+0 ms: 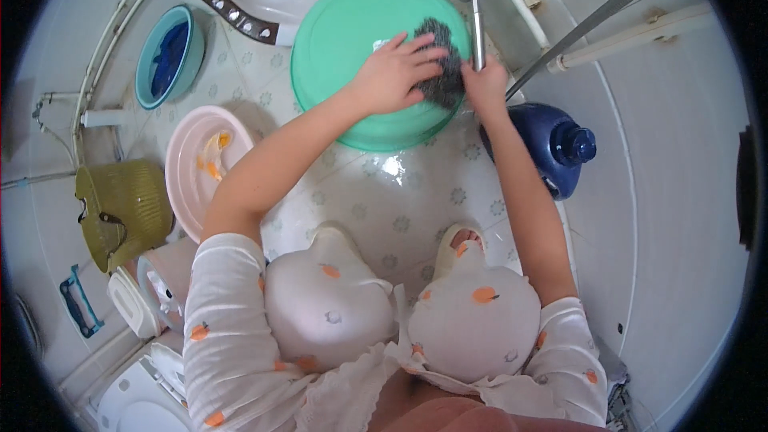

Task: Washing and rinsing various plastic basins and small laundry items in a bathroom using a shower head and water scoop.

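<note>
Grey and wiry, a scouring pad (442, 64) lay under the fingers of the left hand (396, 72), which pressed it flat, fingers spread, against the upturned bottom of a green basin (336, 40). The right hand (486, 84) was at the right rim of this basin; its fingers were bent over the edge, but how firmly they gripped could not be seen. A metal pipe (478, 32) stood just above this hand. The basin rested on the wet tiled floor (392, 208). Near the right forearm stood a dark blue jug (556, 148) with a cap. To the left were a pink basin (192, 172), a smaller blue basin (168, 56) and an olive basket (124, 208).
</note>
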A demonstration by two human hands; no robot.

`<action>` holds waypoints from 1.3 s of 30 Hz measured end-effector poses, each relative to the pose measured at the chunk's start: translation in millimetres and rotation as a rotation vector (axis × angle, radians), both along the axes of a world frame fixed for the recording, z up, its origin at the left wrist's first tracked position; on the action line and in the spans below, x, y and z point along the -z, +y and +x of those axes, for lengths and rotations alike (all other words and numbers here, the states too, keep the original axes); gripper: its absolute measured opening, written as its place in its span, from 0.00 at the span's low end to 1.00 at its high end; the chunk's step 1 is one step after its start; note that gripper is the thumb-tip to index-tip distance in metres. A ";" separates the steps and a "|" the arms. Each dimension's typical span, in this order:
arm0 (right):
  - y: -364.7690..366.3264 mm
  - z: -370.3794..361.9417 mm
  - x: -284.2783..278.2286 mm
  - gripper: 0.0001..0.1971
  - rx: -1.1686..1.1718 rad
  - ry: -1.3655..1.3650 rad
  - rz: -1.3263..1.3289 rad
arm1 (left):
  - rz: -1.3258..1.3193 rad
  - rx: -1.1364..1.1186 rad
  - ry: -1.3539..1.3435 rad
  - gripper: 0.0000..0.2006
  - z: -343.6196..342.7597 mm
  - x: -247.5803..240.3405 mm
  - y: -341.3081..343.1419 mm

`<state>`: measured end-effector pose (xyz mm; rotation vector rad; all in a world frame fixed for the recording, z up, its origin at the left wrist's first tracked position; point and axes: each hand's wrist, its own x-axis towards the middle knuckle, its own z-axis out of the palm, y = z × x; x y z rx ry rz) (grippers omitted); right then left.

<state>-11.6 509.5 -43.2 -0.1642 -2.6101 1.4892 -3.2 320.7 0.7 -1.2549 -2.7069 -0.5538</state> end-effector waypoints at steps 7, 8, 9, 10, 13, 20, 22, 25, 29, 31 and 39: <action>0.5 -2.4 5.5 0.10 0.002 -0.058 0.074 | -0.043 -0.249 0.074 0.19 37.6 -5.8 -65.6; -4.6 -2.2 2.9 0.10 -0.021 -0.031 0.143 | -0.093 -0.272 0.048 0.18 53.5 -9.6 -80.1; -8.0 -1.2 4.1 0.10 -0.033 -0.027 0.140 | -0.096 -0.285 0.051 0.18 67.9 -12.3 -93.7; -7.8 -0.5 6.6 0.09 -0.017 0.179 0.204 | -0.075 -0.314 0.029 0.18 80.2 -13.2 -103.9; -12.3 6.8 -6.4 0.07 -0.025 0.394 0.367 | 0.122 -0.551 0.007 0.18 111.5 0.2 -122.5; -40.9 31.6 -39.3 0.07 -0.280 0.392 0.406 | 0.213 -1.200 -0.011 0.28 128.7 55.0 -155.7; -40.0 33.5 -39.5 0.08 -0.307 0.400 0.438 | 0.029 -1.301 0.076 0.29 121.1 55.2 -126.7; -43.3 30.9 -55.7 0.09 -0.366 0.391 0.404 | 0.371 -0.995 -0.104 0.19 104.8 -3.9 -78.4; -70.3 37.7 -113.0 0.08 -0.454 0.302 0.289 | 1.281 -0.684 -0.837 0.14 66.3 -62.0 -31.3; -73.3 32.6 -149.2 0.08 -0.480 0.335 0.321 | 1.598 -0.564 -0.911 0.14 53.2 -107.2 -19.1; -60.7 39.3 -386.3 0.21 -0.482 0.272 0.231 | 1.583 -0.777 -1.022 0.10 61.5 -337.5 -17.7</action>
